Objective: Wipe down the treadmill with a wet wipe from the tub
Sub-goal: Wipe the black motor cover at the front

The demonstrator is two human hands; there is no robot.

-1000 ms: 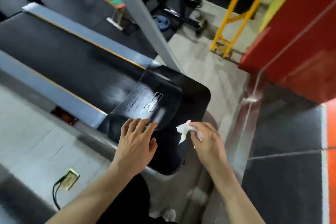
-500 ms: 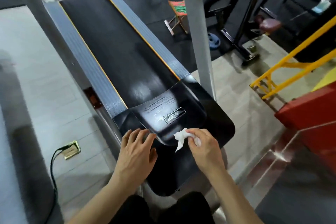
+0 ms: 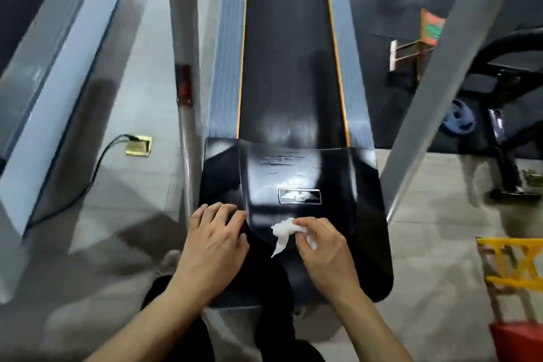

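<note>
Fingers (image 3: 305, 228) of the right hand (image 3: 326, 253) are pinched around a crumpled white wet wipe (image 3: 282, 231), pressing it onto the glossy black motor cover (image 3: 367, 214) at the near end of the treadmill (image 3: 288, 67). One loose corner of the wipe hangs toward the near side. Just left of it, the left hand (image 3: 216, 241) lies flat on the same cover, fingers spread and gripping nothing.

A small silver badge (image 3: 299, 196) sits on the raised middle of the cover, just beyond the wipe, with faint smudged lettering farther on. The cover shines with streaky reflections. Beyond it the dark running belt (image 3: 286, 38) stretches away, edged by thin orange lines and ribbed grey side rails (image 3: 227, 62). Two grey uprights (image 3: 183, 23) rise on either side of the deck.

To the left, pale floor tiles (image 3: 141, 82) hold a brass floor socket (image 3: 138, 145) with a black cable (image 3: 97, 167) plugged in. To the right and far, black rubber flooring carries a blue weight plate (image 3: 458, 119), a black exercise machine (image 3: 508, 67) and a small wooden stand (image 3: 411, 50). A yellow frame (image 3: 511, 267) and something red (image 3: 517, 338) sit at the near right.
</note>
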